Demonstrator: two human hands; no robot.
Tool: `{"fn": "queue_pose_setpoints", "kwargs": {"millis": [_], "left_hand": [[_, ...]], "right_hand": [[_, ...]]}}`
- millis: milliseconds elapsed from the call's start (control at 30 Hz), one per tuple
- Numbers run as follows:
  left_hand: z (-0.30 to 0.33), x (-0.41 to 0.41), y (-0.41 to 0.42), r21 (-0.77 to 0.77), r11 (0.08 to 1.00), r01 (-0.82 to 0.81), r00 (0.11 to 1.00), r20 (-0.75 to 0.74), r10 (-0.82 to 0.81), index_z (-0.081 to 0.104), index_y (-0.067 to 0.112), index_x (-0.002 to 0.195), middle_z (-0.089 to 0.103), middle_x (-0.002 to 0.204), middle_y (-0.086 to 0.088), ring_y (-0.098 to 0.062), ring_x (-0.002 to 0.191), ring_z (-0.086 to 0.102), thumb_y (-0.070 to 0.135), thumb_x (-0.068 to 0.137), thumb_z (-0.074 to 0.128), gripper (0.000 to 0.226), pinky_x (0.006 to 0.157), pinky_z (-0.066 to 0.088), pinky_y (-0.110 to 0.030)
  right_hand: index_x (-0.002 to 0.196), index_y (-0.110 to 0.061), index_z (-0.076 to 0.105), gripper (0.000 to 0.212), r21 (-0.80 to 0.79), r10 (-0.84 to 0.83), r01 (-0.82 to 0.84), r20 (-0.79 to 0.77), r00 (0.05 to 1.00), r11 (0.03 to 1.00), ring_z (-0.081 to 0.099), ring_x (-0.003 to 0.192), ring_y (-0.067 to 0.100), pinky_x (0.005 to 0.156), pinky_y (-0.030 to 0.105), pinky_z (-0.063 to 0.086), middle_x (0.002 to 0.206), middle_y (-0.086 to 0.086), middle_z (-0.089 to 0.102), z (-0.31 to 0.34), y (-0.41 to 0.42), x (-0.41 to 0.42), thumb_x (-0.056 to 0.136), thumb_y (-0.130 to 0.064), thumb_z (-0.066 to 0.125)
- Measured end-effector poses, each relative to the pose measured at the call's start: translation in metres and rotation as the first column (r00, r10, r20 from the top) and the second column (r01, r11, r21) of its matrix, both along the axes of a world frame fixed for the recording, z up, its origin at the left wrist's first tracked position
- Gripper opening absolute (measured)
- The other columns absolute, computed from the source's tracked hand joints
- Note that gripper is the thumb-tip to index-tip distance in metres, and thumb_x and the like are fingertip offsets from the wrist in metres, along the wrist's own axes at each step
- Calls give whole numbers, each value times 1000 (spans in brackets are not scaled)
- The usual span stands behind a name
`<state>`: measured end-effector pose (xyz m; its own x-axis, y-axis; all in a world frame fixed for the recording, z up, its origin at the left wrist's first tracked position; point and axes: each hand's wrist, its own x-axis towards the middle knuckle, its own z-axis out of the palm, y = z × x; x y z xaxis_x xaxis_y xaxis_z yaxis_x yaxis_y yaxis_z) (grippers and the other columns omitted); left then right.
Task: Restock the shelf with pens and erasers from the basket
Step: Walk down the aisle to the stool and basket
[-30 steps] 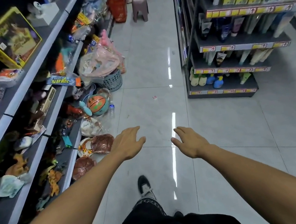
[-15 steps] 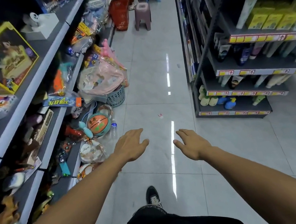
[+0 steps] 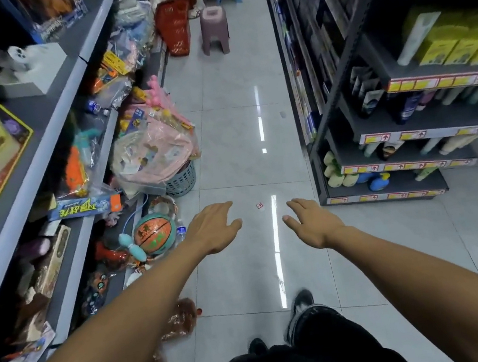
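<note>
The red basket (image 3: 174, 26) stands on the floor far up the aisle, just left of the pink stool (image 3: 214, 29), which is my landmark. I judge it is the basket of the task, but pens and erasers are not visible inside it from here. A second red basket shows partly behind it, so I count two. Such a plastic basket is probably light and stiff, and pens inside may slide, so the best place to take it is the top handle, which I cannot see clearly. Well nearer than the stool, the left hand (image 3: 212, 229) and right hand (image 3: 315, 222) reach forward over the floor (image 3: 237, 113), both with fingers relaxed and spread, holding nothing. Left of the stool runs the toy shelf (image 3: 45, 116); nearer along it lie one grey basket (image 3: 181, 180) and one basketball (image 3: 154, 233). Right of the stool stands one dark rack (image 3: 396, 138) with bottles.
</note>
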<state>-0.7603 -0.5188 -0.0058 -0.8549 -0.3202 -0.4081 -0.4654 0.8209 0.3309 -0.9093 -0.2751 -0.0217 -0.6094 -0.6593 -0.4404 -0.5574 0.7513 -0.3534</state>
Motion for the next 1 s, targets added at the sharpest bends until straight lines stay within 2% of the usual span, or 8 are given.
{"fn": "queue_pose_setpoints", "kwargs": {"millis": [567, 1000], "left_hand": [[-3, -277, -85, -30, 998, -60, 997, 55, 62, 31, 25, 162, 36, 167, 1, -24, 153, 34, 60, 100, 41, 73, 121, 34, -47], [2, -396, -165, -32, 990, -138, 990, 30, 139, 30, 20, 163, 36, 167, -3, -26, 153, 35, 57, 102, 44, 72, 121, 35, -46]], "right_hand": [[164, -16, 24, 68, -33, 48, -46, 81, 995, 998, 17, 158, 20, 127, 37, 19, 171, 1, 24, -14, -97, -280, 109, -55, 28], [164, -14, 24, 68, -3, 131, -132, 79, 988, 991, 19, 157, 22, 126, 38, 20, 170, 4, 25, -15, -183, -420, 109, -55, 27]]}}
